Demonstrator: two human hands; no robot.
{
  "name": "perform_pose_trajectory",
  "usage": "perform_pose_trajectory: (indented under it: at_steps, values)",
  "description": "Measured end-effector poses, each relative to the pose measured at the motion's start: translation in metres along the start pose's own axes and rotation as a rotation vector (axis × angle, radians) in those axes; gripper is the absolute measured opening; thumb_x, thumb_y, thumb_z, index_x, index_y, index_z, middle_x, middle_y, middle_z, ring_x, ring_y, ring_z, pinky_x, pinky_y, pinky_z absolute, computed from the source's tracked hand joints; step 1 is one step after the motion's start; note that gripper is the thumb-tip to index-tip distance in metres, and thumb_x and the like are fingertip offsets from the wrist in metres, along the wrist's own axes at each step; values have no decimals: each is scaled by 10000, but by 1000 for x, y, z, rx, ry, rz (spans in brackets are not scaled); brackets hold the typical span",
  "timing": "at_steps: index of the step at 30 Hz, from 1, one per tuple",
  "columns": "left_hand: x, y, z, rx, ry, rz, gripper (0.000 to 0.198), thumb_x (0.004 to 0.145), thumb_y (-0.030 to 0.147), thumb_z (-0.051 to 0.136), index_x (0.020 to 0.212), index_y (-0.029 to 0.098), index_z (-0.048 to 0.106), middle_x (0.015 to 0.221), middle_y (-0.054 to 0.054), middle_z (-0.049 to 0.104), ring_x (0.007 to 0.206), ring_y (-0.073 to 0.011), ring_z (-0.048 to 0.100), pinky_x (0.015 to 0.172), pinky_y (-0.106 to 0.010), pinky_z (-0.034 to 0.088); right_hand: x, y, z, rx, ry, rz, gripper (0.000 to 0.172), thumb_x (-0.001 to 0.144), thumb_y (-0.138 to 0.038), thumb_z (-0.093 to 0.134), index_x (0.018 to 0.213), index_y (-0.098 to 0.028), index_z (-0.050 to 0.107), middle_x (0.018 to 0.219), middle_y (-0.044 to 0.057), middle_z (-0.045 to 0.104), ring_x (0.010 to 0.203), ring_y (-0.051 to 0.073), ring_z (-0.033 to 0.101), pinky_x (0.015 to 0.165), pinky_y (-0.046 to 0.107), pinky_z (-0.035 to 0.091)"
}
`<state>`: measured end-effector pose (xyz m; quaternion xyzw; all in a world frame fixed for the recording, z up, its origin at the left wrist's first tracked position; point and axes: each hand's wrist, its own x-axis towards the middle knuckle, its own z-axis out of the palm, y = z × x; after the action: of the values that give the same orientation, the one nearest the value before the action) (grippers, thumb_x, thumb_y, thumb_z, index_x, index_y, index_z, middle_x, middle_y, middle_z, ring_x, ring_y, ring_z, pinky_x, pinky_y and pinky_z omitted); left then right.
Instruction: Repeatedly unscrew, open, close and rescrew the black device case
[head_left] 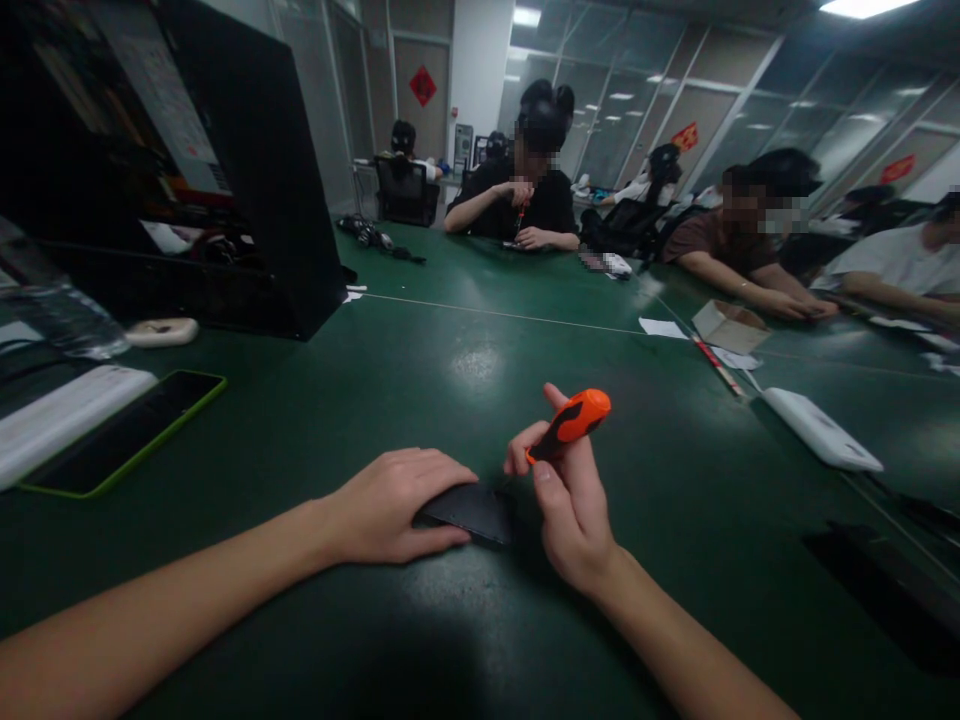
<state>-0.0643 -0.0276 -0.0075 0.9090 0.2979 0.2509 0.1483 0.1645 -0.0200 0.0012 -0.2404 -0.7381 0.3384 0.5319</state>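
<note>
A flat dark rectangular piece (480, 512), perhaps a phone or a cover, lies on the green table (450, 420). My left hand (401, 505) grips it from the left, fingers along its far edge and thumb on the near edge. My right hand (574, 500) is closed round an orange and black screwdriver (574, 420), whose handle slants up to the right. The shaft is thin and hard to see; it seems to point down toward the far right corner of the dark piece. Whether the tip touches it I cannot tell.
On the left are a green-edged phone (135, 430), a white power strip (67, 420), a water bottle (60, 310) and a tall black open case (247, 180). Rightward lie a white device (821, 428), a small box (729, 326) and a dark object (885, 590). Several people sit across.
</note>
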Motion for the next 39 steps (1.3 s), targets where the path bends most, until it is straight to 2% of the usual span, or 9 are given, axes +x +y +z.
perform_pose_trajectory:
  at_steps: [4, 9, 15, 19, 22, 26, 31, 36, 39]
  values:
    - [0, 6, 9, 36, 26, -82, 410, 949, 408, 649, 1277, 174, 578, 1126, -103, 712, 976, -264, 675, 844, -399, 543, -1, 2, 16, 121, 45, 107, 458, 1074, -282, 361, 1525, -369, 356, 938, -10, 491, 842, 140, 521, 833, 344, 490]
    - [-1, 11, 14, 71, 44, -136, 395, 957, 425, 633, 1253, 170, 578, 1058, -97, 697, 909, -263, 630, 797, -398, 528, -1, 7, 29, 113, 21, 171, 329, 1072, -337, 415, 1391, -287, 484, 837, -24, 487, 749, 132, 503, 741, 315, 470]
    - [1, 12, 11, 29, 15, -152, 273, 949, 407, 648, 1127, 204, 605, 996, -55, 678, 874, -242, 611, 760, -370, 500, 3, 4, 30, 295, 52, 161, 80, 1076, -327, 417, 1121, -262, 402, 761, -69, 519, 580, 88, 440, 582, 242, 410]
    - [1, 10, 11, 1, 35, -146, 273, 927, 388, 670, 1116, 199, 612, 971, -52, 673, 862, -236, 611, 757, -362, 501, 3, -2, 26, 218, -23, 156, 119, 1069, -347, 424, 1091, -238, 466, 852, -14, 595, 699, 115, 540, 681, 277, 466]
    - [1, 7, 12, -3, 62, -166, 364, 916, 397, 687, 1209, 198, 604, 1023, -63, 695, 895, -244, 629, 794, -379, 516, 1, -1, 25, 37, 6, 132, 178, 1061, -348, 436, 1080, -226, 564, 907, 19, 600, 835, 148, 574, 793, 315, 473]
    - [2, 5, 13, 7, 102, -232, 358, 930, 396, 688, 1219, 198, 617, 1069, -76, 712, 957, -259, 643, 854, -405, 532, 0, 6, 27, 97, 112, 169, 243, 1081, -372, 365, 1157, -237, 552, 783, -21, 522, 716, 134, 524, 704, 297, 443]
    - [18, -5, 15, -4, 116, -217, 321, 939, 373, 691, 1205, 211, 612, 1119, -76, 705, 1004, -259, 640, 906, -411, 533, 14, 25, 18, 124, -4, 173, 253, 1067, -400, 401, 1127, -222, 569, 709, -39, 484, 630, 130, 485, 628, 293, 421]
    - [45, -27, 16, -1, 116, -195, 328, 934, 361, 697, 1210, 202, 617, 1111, -78, 698, 1022, -263, 643, 920, -422, 534, 31, 52, 10, 173, 173, 121, 229, 1062, -422, 405, 1115, -242, 537, 665, -65, 418, 569, 119, 426, 578, 275, 407]
    - [45, -32, 17, -45, 115, -212, 384, 940, 317, 680, 1291, 198, 578, 1213, -95, 680, 1102, -267, 630, 971, -436, 523, 33, 57, 12, 232, 283, 116, 211, 1081, -414, 321, 1132, -272, 469, 654, -82, 359, 551, 120, 412, 593, 279, 445]
